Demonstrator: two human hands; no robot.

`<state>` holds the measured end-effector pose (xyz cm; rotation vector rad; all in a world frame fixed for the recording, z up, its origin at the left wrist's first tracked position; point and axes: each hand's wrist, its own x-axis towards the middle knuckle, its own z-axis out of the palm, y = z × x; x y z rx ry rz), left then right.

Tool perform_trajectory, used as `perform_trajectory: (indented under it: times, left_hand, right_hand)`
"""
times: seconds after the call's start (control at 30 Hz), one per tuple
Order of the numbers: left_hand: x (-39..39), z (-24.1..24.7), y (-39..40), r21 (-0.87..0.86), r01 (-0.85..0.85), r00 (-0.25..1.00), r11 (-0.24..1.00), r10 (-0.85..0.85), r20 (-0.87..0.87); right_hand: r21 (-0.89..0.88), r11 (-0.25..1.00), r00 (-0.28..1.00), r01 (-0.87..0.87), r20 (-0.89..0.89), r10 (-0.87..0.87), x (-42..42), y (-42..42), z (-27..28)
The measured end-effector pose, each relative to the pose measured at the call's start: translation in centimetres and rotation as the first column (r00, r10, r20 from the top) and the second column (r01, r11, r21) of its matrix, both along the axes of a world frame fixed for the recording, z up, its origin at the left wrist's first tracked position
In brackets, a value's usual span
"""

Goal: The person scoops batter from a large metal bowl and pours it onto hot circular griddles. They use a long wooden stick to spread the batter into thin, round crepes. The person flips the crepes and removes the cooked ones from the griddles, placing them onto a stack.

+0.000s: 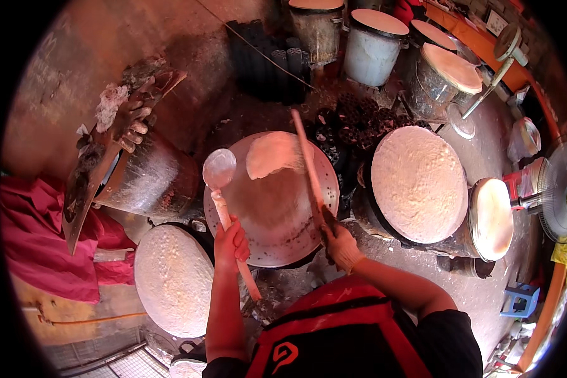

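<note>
My left hand (232,240) is closed around the pale handle of a metal ladle (219,169), its round bowl raised over the left rim of a wide shallow pan (264,255). A gloved right hand of mine (338,241) grips a long wooden stick (308,160), which slants up across the pan's right side. Inside the pan, towards its far edge, lies a pale mass (275,155), partly bordered by the stick; its material cannot be told. Darker, brownish staining marks the pan's middle.
Large round vessels with pale, bumpy tops stand right (418,184) and left (175,279). Dark perforated briquettes (354,118) lie beyond the pan. Lidded drums (372,52) stand further back. At left are a tilted board with gloves (131,125) and red cloth (52,236); a fan (558,191) is far right.
</note>
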<state>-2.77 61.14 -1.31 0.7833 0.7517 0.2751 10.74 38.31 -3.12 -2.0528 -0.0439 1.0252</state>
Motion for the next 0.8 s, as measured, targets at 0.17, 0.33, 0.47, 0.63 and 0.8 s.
perform_trajectory:
  times: [0.17, 0.33, 0.47, 0.63, 0.8]
  left_hand:
    - [0.7, -2.4, 0.1, -0.016, -0.094, 0.994, 0.995, 0.093, -0.050]
    - [1.6, -1.8, 1.0, -0.077, -0.139, 0.990, 0.987, 0.136, -0.041]
    - [1.4, 1.4, -1.2, 0.240, -0.310, 0.949, 0.920, 0.287, 0.129]
    - [-0.6, 0.7, -1.7, 0.205, -0.516, 0.849, 0.832, 0.466, 0.249]
    - [-0.8, -1.2, -3.7, 0.140, -0.577, 0.814, 0.805, 0.552, 0.182]
  right_hand:
    - [0.032, 0.910, 0.899, -0.414, 0.172, 0.403, 2.4, 4.0, 0.2]
    - [0.051, 0.746, 0.722, -0.664, 0.306, 0.621, 4.9, 6.4, -1.7]
    - [0.190, 0.719, 0.720, -0.668, 0.407, 0.562, 7.0, 3.8, -1.5]
    - [0.186, 0.773, 0.777, -0.607, 0.341, 0.529, 11.8, 1.4, -2.6]
    - [0.003, 0.485, 0.470, -0.875, 0.249, 0.847, 14.0, 3.9, -0.1]
